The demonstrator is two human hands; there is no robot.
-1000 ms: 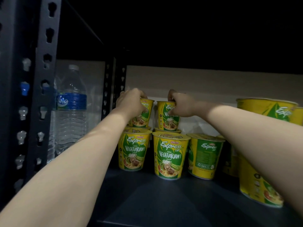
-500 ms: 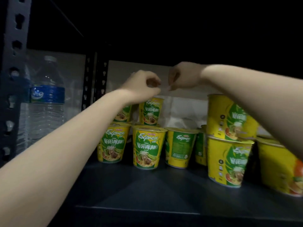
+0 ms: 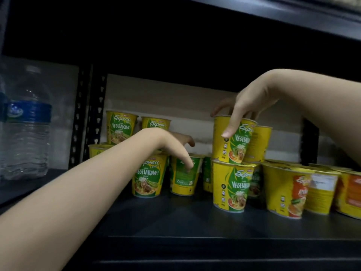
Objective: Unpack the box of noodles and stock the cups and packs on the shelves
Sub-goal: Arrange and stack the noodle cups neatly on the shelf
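Yellow-and-green vegetarian noodle cups stand on the dark shelf. My right hand reaches in from the right and grips the rim of an upper cup, thumb down its front. That cup sits stacked on a lower cup. My left hand hovers with relaxed, drooping fingers above the front-row cups and holds nothing; its fingertips hang in front of a green-backed cup. Two more cups are stacked at the back left.
Orange-labelled cups crowd the shelf's right end. A large water bottle stands in the neighbouring bay, past the perforated black upright. The shelf above hangs low overhead. Bare board runs along the shelf's front.
Both hands have left the two back-left upper cups. My right hand moved right and took hold of the stacked cup there. My left hand dropped over the front row. The view swung right.
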